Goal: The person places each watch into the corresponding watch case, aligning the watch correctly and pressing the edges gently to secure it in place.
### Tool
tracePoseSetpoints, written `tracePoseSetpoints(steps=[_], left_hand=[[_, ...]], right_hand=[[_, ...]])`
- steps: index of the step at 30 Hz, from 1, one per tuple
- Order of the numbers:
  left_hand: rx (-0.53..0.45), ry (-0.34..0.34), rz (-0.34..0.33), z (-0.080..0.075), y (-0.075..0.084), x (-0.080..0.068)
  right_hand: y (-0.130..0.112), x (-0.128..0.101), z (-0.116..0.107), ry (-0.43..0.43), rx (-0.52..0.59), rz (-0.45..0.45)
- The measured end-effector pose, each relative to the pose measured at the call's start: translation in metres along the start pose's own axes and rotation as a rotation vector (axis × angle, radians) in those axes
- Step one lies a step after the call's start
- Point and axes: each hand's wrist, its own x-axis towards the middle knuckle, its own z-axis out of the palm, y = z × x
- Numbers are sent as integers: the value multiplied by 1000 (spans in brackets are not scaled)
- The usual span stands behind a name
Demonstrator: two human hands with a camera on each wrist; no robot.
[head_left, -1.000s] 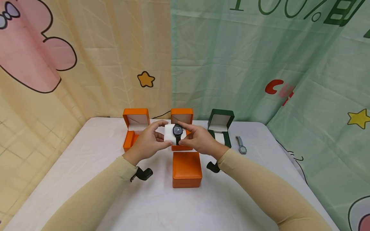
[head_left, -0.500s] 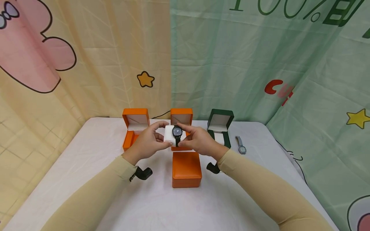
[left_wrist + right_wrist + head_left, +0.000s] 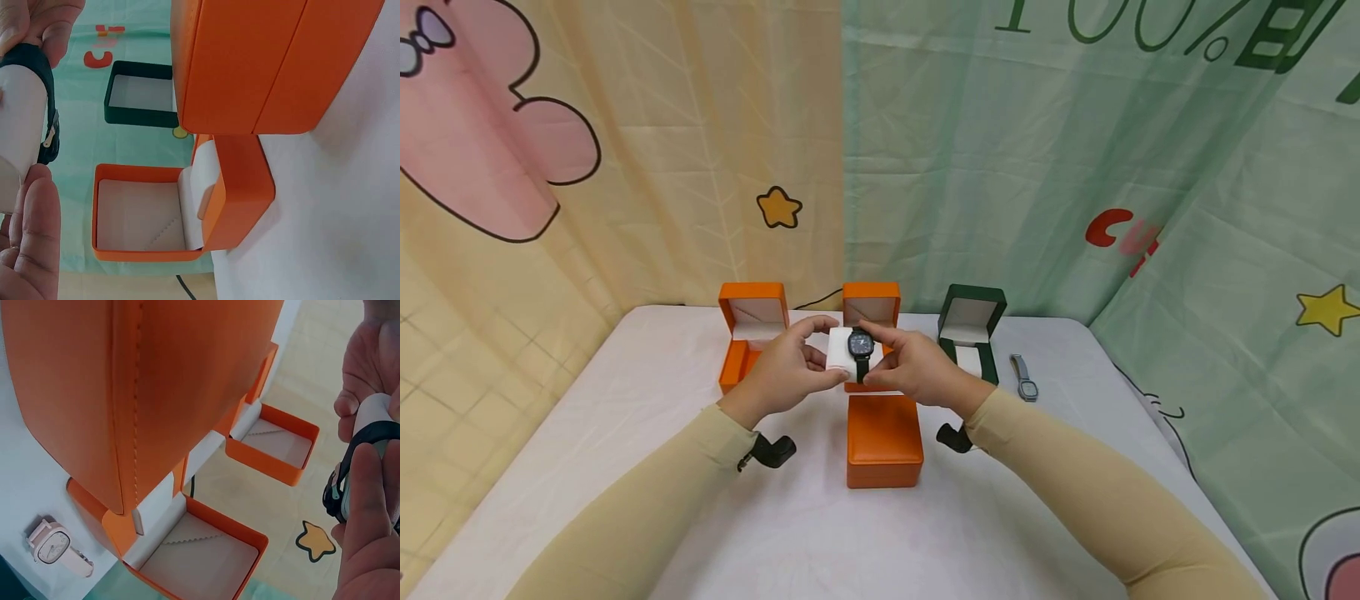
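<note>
Landmark: the closed orange box (image 3: 884, 442) on the white tablecloth (image 3: 880, 542). All positions are viewed from the person's side.

The white watch cushion (image 3: 838, 350) is raised above the tablecloth, just beyond the closed orange box. A black wristwatch (image 3: 861, 342) is fitted on it, dial facing the person; the strap passes around the cushion.

The left hand (image 3: 787, 367), beyond and to the left of the closed orange box, grips the cushion: the index finger curves over the far edge and the thumb bears on the near edge. The right hand (image 3: 922, 364), beyond and to the right, pinches the wristwatch end to end between index finger and thumb. The position of its remaining fingers cannot be fully determined.

Three boxes with raised lids stand beyond the closed orange box: the left orange box (image 3: 762, 290) far left, the middle orange box (image 3: 872, 291) directly behind, and the dark green box (image 3: 973, 292) far right. A grey wristwatch (image 3: 1027, 389) lies farther right than the green box.
</note>
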Motion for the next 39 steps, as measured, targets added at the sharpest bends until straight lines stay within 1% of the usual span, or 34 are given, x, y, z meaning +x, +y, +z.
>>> tracePoseSetpoints(steps=[4, 15, 19, 25, 31, 35, 39], left_hand=[[0, -7, -4, 1, -1, 0], [-19, 5, 7, 3, -3, 3], [-13, 1, 8, 3, -4, 4], [-32, 11, 6, 4, -6, 4], [-12, 38, -16, 5, -5, 5], [7, 38, 7, 4, -3, 6], [17, 26, 24, 5, -3, 6]], right_hand=[[-1, -2, 3, 12, -1, -10], [-1, -2, 6, 37, 10, 14], [-1, -2, 6, 22, 15, -18], [-2, -1, 7, 32, 5, -17], [-4, 2, 10, 54, -37, -2], [-7, 3, 11, 76, -71, 26], [-9, 2, 12, 89, -105, 20]])
